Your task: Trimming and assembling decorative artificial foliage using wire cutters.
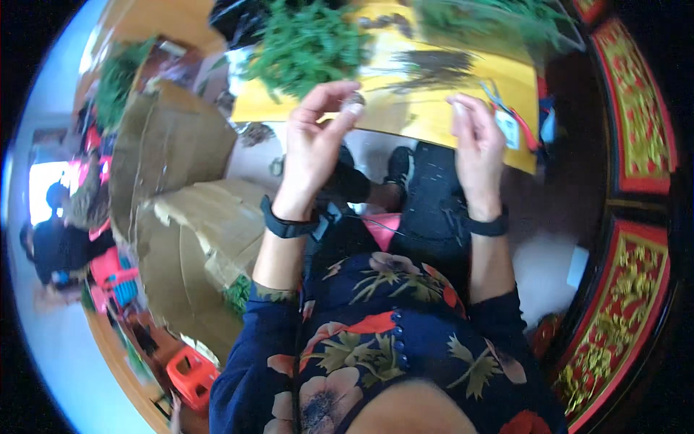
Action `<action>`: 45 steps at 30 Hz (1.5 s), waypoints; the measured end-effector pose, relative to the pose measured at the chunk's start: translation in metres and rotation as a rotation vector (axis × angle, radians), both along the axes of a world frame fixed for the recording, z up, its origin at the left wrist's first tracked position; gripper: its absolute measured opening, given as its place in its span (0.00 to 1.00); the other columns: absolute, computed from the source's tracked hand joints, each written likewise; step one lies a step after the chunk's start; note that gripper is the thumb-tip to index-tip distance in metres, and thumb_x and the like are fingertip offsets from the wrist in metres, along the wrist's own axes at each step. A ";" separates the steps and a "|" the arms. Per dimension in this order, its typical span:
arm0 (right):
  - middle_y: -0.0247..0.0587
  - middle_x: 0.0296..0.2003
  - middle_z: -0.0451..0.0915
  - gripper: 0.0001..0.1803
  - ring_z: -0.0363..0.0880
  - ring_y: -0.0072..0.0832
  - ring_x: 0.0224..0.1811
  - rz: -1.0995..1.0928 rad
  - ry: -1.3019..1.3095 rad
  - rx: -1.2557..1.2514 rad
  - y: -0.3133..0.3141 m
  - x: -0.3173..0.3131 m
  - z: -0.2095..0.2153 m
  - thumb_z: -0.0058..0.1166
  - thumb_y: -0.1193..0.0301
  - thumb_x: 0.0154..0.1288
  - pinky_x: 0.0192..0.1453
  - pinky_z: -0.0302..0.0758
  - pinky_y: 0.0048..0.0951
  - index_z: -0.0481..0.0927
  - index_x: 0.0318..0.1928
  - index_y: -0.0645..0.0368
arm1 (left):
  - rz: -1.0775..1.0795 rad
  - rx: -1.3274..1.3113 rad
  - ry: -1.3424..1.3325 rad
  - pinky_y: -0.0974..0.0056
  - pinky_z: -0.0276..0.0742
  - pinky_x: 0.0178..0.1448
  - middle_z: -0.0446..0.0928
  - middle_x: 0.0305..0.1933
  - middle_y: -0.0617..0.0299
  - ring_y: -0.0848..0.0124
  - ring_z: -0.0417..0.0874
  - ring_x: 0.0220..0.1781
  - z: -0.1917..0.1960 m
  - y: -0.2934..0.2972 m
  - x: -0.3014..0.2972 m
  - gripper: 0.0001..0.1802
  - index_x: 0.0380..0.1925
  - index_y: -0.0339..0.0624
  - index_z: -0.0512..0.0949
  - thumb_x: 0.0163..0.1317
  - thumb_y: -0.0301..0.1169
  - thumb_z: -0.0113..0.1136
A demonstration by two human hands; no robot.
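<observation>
In the head view, we take the pile of green sprigs [311, 47] on the yellow surface [430, 112] as our landmark. Our left hand [314, 134] is on the near side of that pile, its grip pinching a small brownish piece [358, 98] between thumb and fingertips, so the piece sits just beside the pile's near right end. Our right hand [479, 137] is well to the right of the pile, thumb and forefinger brought close together; blur keeps us from telling whether that grip pinches anything thin. Right of the pile lies a loose bundle of dark, thin stems [434, 69], and farther right the red-handled pliers [525, 130] lie near the surface's edge. A torn cardboard box [173, 134] stands to the left of the pile and nearer to us. We judge that the piece could slip, since only the fingertips bear it; if so, it could drop among the sprigs or past the near edge toward the floor. A sweep of the right wrist could nudge the pliers off, because they lie close to the edge, and a careless reach could scatter the stems, which look unbound.
</observation>
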State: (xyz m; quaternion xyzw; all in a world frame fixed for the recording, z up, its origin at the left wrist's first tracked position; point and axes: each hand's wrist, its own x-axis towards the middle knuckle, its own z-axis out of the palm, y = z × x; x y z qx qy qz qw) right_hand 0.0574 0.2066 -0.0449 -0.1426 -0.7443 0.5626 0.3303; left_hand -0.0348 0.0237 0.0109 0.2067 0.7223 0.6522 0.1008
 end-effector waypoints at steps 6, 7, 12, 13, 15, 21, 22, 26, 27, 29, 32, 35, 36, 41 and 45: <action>0.25 0.28 0.71 0.10 0.63 0.12 0.27 0.035 -0.040 -0.009 -0.008 0.002 0.007 0.45 0.70 0.68 0.32 0.63 0.16 0.76 0.43 0.62 | 0.107 -0.110 0.115 0.74 0.70 0.39 0.76 0.34 0.67 0.80 0.73 0.34 0.015 -0.042 0.017 0.08 0.36 0.40 0.79 0.54 0.23 0.58; 0.26 0.28 0.71 0.10 0.63 0.12 0.27 -0.001 -0.042 -0.001 -0.007 0.002 0.005 0.45 0.70 0.68 0.31 0.62 0.16 0.76 0.43 0.62 | 0.090 -0.086 0.101 0.74 0.69 0.38 0.75 0.34 0.67 0.80 0.72 0.33 0.012 -0.044 0.021 0.08 0.35 0.40 0.79 0.54 0.23 0.58; 0.30 0.34 0.76 0.11 0.66 0.13 0.30 -0.017 -0.114 0.023 -0.001 0.002 -0.007 0.45 0.71 0.68 0.33 0.63 0.15 0.76 0.44 0.64 | 0.091 0.047 -0.086 0.75 0.67 0.35 0.72 0.33 0.67 0.80 0.70 0.31 -0.018 -0.050 0.049 0.08 0.34 0.40 0.79 0.52 0.23 0.58; 0.30 0.34 0.76 0.11 0.66 0.13 0.30 0.019 -0.094 0.013 -0.003 0.001 -0.010 0.45 0.71 0.68 0.33 0.63 0.15 0.76 0.44 0.64 | 0.050 -0.026 -0.043 0.77 0.67 0.34 0.72 0.33 0.69 0.83 0.70 0.32 -0.019 -0.056 0.056 0.09 0.37 0.40 0.79 0.54 0.23 0.58; 0.33 0.37 0.77 0.11 0.69 0.14 0.33 0.010 -0.086 0.048 0.003 0.000 -0.016 0.45 0.71 0.68 0.36 0.65 0.15 0.76 0.45 0.65 | 0.020 -0.089 0.009 0.78 0.68 0.34 0.71 0.34 0.70 0.85 0.71 0.33 -0.022 -0.057 0.065 0.09 0.39 0.39 0.78 0.56 0.24 0.59; 0.36 0.39 0.78 0.12 0.72 0.17 0.39 0.016 -0.023 0.208 -0.003 0.001 -0.007 0.45 0.71 0.68 0.43 0.67 0.17 0.75 0.46 0.67 | -0.043 -0.032 -0.072 0.79 0.68 0.33 0.68 0.34 0.69 0.84 0.71 0.33 -0.016 -0.069 0.087 0.09 0.39 0.39 0.77 0.58 0.24 0.57; 0.37 0.39 0.78 0.13 0.72 0.17 0.39 0.019 -0.040 0.203 -0.004 0.001 -0.007 0.44 0.71 0.68 0.44 0.68 0.17 0.75 0.46 0.68 | -0.056 -0.024 -0.069 0.79 0.68 0.33 0.68 0.34 0.69 0.84 0.71 0.33 -0.016 -0.071 0.089 0.08 0.39 0.39 0.77 0.58 0.24 0.57; 0.37 0.39 0.78 0.13 0.72 0.18 0.39 0.023 -0.063 0.205 -0.007 0.001 -0.007 0.44 0.72 0.68 0.46 0.68 0.18 0.75 0.45 0.68 | -0.070 0.000 0.002 0.78 0.68 0.34 0.68 0.34 0.69 0.84 0.71 0.34 -0.016 -0.080 0.101 0.08 0.38 0.38 0.77 0.59 0.24 0.56; 0.37 0.39 0.78 0.12 0.72 0.18 0.39 0.019 -0.066 0.214 -0.007 0.001 -0.008 0.44 0.72 0.68 0.46 0.68 0.18 0.75 0.45 0.68 | -0.066 0.002 0.013 0.78 0.68 0.34 0.68 0.34 0.69 0.84 0.71 0.34 -0.017 -0.083 0.103 0.08 0.38 0.38 0.77 0.59 0.24 0.56; 0.36 0.39 0.78 0.12 0.72 0.18 0.39 0.019 -0.060 0.224 -0.009 0.000 -0.009 0.44 0.72 0.68 0.45 0.68 0.18 0.75 0.45 0.68 | -0.028 0.025 0.009 0.78 0.69 0.35 0.69 0.35 0.68 0.83 0.72 0.34 -0.019 -0.091 0.107 0.08 0.38 0.37 0.77 0.59 0.25 0.55; 0.35 0.37 0.77 0.12 0.72 0.17 0.38 0.002 -0.044 0.276 -0.006 0.002 -0.009 0.45 0.71 0.68 0.44 0.68 0.17 0.75 0.44 0.68 | -0.012 0.070 -0.027 0.77 0.70 0.37 0.70 0.36 0.68 0.83 0.73 0.35 -0.015 -0.098 0.112 0.08 0.38 0.37 0.76 0.60 0.25 0.54; 0.35 0.36 0.77 0.12 0.71 0.17 0.37 -0.007 -0.051 0.311 -0.007 0.001 -0.010 0.45 0.71 0.68 0.42 0.68 0.17 0.75 0.43 0.68 | 0.002 0.117 -0.093 0.77 0.71 0.38 0.72 0.36 0.68 0.83 0.74 0.35 -0.008 -0.106 0.115 0.08 0.39 0.37 0.76 0.61 0.26 0.54; 0.34 0.36 0.77 0.12 0.71 0.17 0.36 -0.012 -0.063 0.329 -0.007 0.001 -0.012 0.45 0.71 0.68 0.42 0.68 0.17 0.75 0.43 0.67 | -0.006 0.180 -0.126 0.76 0.72 0.38 0.72 0.35 0.68 0.83 0.75 0.35 -0.008 -0.107 0.117 0.07 0.38 0.37 0.77 0.61 0.27 0.54; 0.34 0.35 0.76 0.12 0.71 0.16 0.35 -0.017 -0.035 0.339 -0.008 -0.003 -0.017 0.45 0.71 0.68 0.40 0.68 0.17 0.75 0.43 0.67 | -0.038 0.284 -0.167 0.75 0.74 0.38 0.75 0.33 0.68 0.82 0.75 0.34 -0.007 -0.111 0.120 0.08 0.39 0.39 0.77 0.62 0.29 0.54; 0.33 0.34 0.76 0.11 0.70 0.15 0.34 -0.031 -0.009 0.334 -0.012 0.000 -0.012 0.45 0.71 0.68 0.39 0.67 0.17 0.76 0.43 0.67 | -0.056 0.266 -0.149 0.75 0.74 0.37 0.76 0.32 0.68 0.82 0.75 0.34 -0.009 -0.115 0.121 0.09 0.41 0.40 0.76 0.62 0.29 0.55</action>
